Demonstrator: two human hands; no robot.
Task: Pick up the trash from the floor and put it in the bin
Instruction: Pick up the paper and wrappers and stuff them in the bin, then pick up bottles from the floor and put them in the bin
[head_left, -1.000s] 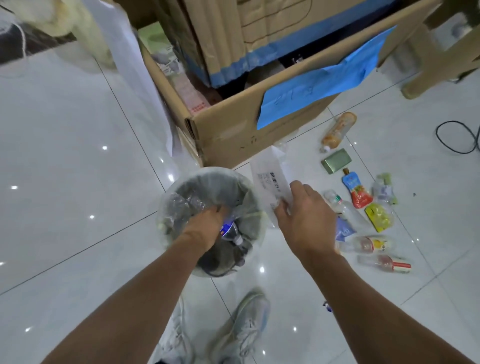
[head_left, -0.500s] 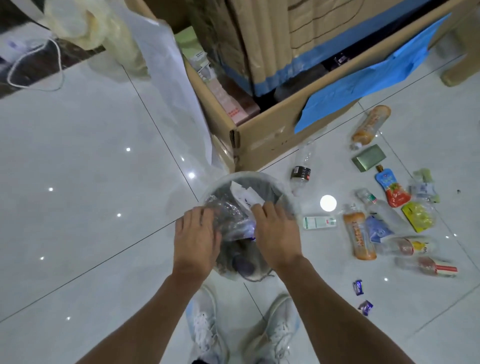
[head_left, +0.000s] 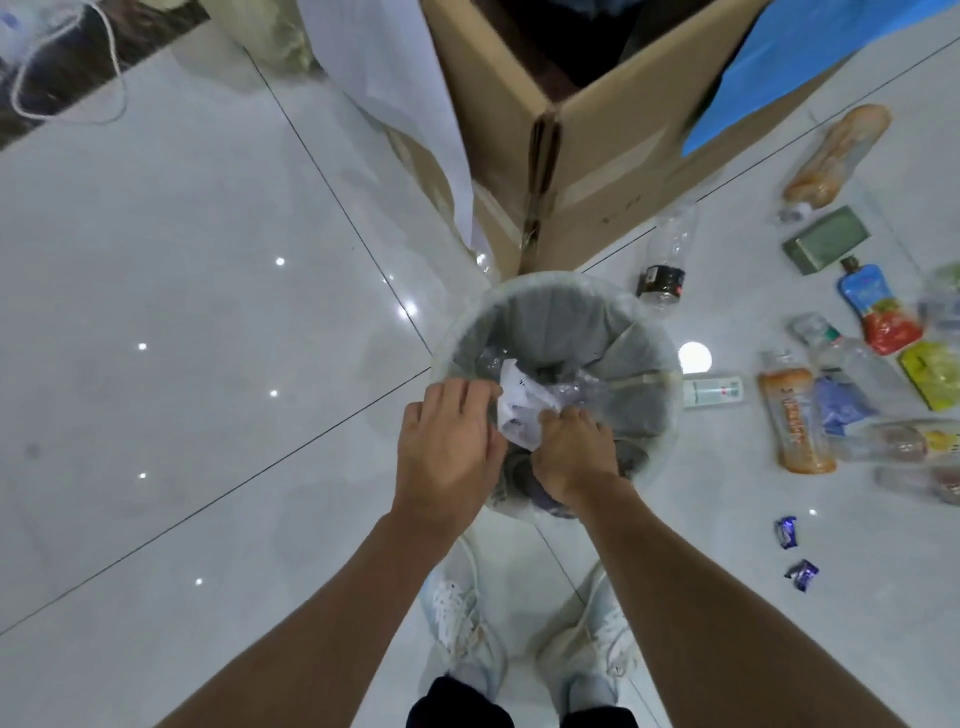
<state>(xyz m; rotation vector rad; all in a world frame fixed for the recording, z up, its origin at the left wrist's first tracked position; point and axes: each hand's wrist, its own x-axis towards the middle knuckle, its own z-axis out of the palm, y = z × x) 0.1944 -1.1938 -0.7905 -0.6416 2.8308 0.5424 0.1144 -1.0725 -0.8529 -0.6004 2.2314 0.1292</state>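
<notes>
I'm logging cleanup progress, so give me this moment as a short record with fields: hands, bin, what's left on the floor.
left hand: over the bin's near rim, touching the white paper
right hand: inside the bin, pressing the paper and clear plastic down
bin: lined, partly filled
floor right of bin: orange bottle, clear bottle, pouches, two candy wrappers
behind bin: cardboard box
</notes>
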